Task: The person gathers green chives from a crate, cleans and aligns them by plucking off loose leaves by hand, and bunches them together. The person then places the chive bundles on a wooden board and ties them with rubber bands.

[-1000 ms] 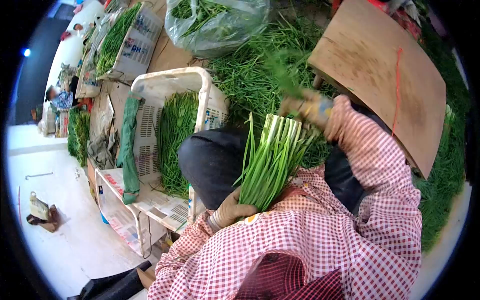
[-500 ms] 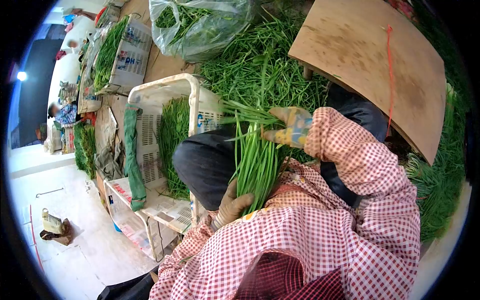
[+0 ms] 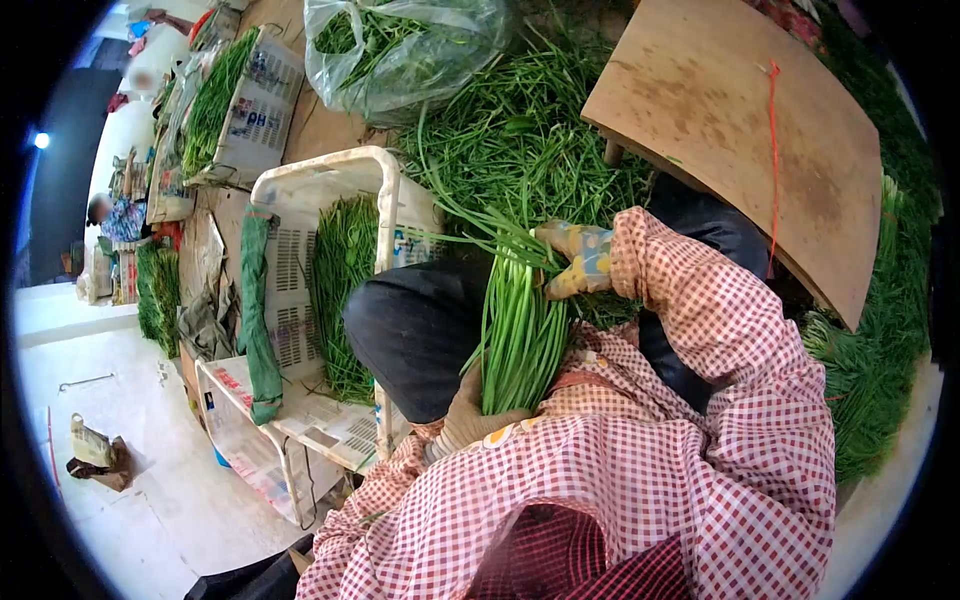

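A bunch of green chives [image 3: 522,335] lies upright in front of my chest, its leaf ends fanning out toward the upper left. My left hand [image 3: 475,415], in a tan glove, is wrapped around the bunch's lower end. My right hand [image 3: 578,260], in a stained glove with a blue-and-yellow patterned cuff, closes around the upper part, thumb and fingers on either side of the stalks. Some fingers of both hands are hidden behind the chives. Beyond my hands, a pile of loose green leaves [image 3: 530,130] covers the floor.
Beside my left knee [image 3: 410,320] stands a white plastic crate [image 3: 385,215] with chives in it. A clear plastic bag [image 3: 440,60] of greens and another crate [image 3: 265,110] are farther off. A wooden board [image 3: 740,130] with a red string [image 3: 772,170] stands to the right. A person [image 3: 120,215] sits far left.
The bunch has shifted slightly right and is gathered closer together. My left hand's fingers now reach under its lower end. My right hand has tightened around the upper stalks.
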`<state>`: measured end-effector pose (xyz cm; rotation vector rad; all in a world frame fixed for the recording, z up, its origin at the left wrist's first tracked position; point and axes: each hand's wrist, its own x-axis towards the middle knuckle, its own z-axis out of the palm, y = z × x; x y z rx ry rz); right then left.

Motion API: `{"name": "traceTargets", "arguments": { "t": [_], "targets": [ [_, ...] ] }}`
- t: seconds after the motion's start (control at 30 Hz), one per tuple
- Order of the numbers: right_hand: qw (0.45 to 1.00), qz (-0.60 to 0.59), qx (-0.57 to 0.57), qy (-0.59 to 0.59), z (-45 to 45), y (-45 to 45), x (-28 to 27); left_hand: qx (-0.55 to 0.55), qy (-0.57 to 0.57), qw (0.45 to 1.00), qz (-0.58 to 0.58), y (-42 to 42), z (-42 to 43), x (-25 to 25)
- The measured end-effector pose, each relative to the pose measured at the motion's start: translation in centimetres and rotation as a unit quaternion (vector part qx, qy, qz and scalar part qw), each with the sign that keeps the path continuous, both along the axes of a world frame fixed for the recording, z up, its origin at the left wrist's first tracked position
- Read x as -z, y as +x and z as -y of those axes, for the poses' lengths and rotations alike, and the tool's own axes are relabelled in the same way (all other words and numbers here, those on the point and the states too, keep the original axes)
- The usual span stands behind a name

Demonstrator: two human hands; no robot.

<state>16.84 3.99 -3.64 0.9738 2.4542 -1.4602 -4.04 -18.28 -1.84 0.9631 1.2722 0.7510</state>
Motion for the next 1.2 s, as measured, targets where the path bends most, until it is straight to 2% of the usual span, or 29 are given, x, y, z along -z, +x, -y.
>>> {"name": "traceTargets", "arguments": {
  "t": [0.03, 0.1, 0.13, 0.2, 0.23, 0.3, 0.33, 0.37, 0.43, 0.47, 0.5, 0.53, 0.57, 0.7, 0.77, 0.83, 0.9, 0.93, 0.97, 1.03, 1.1, 1.17, 1.2],
  "targets": [
    [1.0, -0.021, 0.007, 0.013, 0.1, -0.1, -0.1, -0.004, -0.002, 1.0, 0.001, 0.4, 0.1, -0.4],
    [0.999, -0.039, 0.001, 0.037, 0.9, -0.5, -0.6, -0.097, -0.06, 0.989, 0.099, 1.5, 0.0, -1.4],
    [0.998, -0.045, 0.02, 0.049, 1.3, -0.4, -0.7, -0.098, -0.061, 0.988, 0.1, 1.3, 0.1, -0.8],
    [0.992, -0.056, 0.062, 0.092, 2.4, -0.6, 0.3, -0.046, 0.035, 0.993, 0.102, 0.8, 0.5, 1.1],
    [0.992, -0.055, 0.061, 0.091, 2.6, -0.6, 0.1, -0.047, 0.034, 0.993, 0.103, 1.0, 0.2, 0.6],
    [0.992, 0.001, 0.052, 0.115, 3.2, -1.1, -0.6, 0.016, 0.012, 1.0, 0.014, 1.2, -0.7, -0.8],
    [0.99, 0.029, 0.048, 0.129, 3.3, -1.3, -1.1, 0.016, 0.011, 1.0, 0.015, 1.0, -1.0, -0.1],
    [0.987, 0.058, 0.045, 0.144, 3.4, -1.4, -1.6, -0.017, -0.142, 0.979, 0.143, 0.7, -1.4, 1.1],
    [0.98, 0.103, 0.041, 0.167, 3.0, -1.6, -1.4, -0.046, -0.288, 0.919, 0.267, 0.7, -1.2, 1.7],
    [0.977, 0.118, 0.039, 0.176, 2.6, -1.8, -0.7, -0.023, -0.17, 0.967, 0.186, 1.1, -0.8, 0.9],
    [0.985, 0.13, 0.115, -0.023, 1.0, -2.2, 2.8, -0.001, -0.048, 0.994, 0.102, 1.3, -0.5, 0.3],
    [0.947, 0.135, 0.187, -0.223, -0.5, -2.8, 6.2, -0.001, -0.048, 0.994, 0.102, 1.3, -0.7, -0.1],
    [0.926, 0.133, 0.217, -0.277, -1.0, -2.9, 7.8, -0.001, -0.049, 0.993, 0.109, 0.9, -0.6, -0.2],
    [0.865, 0.064, 0.342, -0.36, -4.8, -4.3, 16.3, -0.015, -0.11, 0.975, 0.19, -0.3, -0.7, -0.4],
    [0.825, 0.006, 0.383, -0.415, -8.5, -4.1, 22.9, -0.024, -0.147, 0.96, 0.238, -1.2, -0.8, -0.4],
    [0.775, 0.064, 0.57, -0.267, -9.7, -0.8, 21.5, -0.04, -0.177, 0.944, 0.277, -2.0, -0.8, -0.5],
    [0.895, 0.134, 0.376, -0.199, -10.8, 3.2, 27.2, -0.054, -0.197, 0.932, 0.299, -2.7, -0.7, -0.6],
    [0.901, 0.112, 0.35, -0.232, -9.8, 2.7, 22.8, -0.06, -0.207, 0.927, 0.306, -2.9, -0.6, -0.7],
    [0.896, 0.079, 0.343, -0.27, -8.0, 0.9, 16.2, -0.065, -0.217, 0.923, 0.31, -3.0, -0.5, -0.8],
    [0.885, -0.012, 0.319, -0.339, -5.9, -0.8, 8.6, -0.073, -0.23, 0.916, 0.321, -3.0, -0.8, -0.8],
    [0.84, -0.204, 0.244, -0.441, -4.9, -0.9, 9.1, -0.077, -0.236, 0.912, 0.327, -2.8, -1.1, -0.8],
    [0.833, -0.249, 0.173, -0.462, -4.5, -1.8, 8.8, -0.081, -0.244, 0.908, 0.332, -2.8, -1.3, -0.8],
    [0.832, -0.249, 0.174, -0.465, -4.4, -2.4, 9.2, -0.085, -0.246, 0.906, 0.334, -2.8, -1.3, -0.8]
  ]
}}
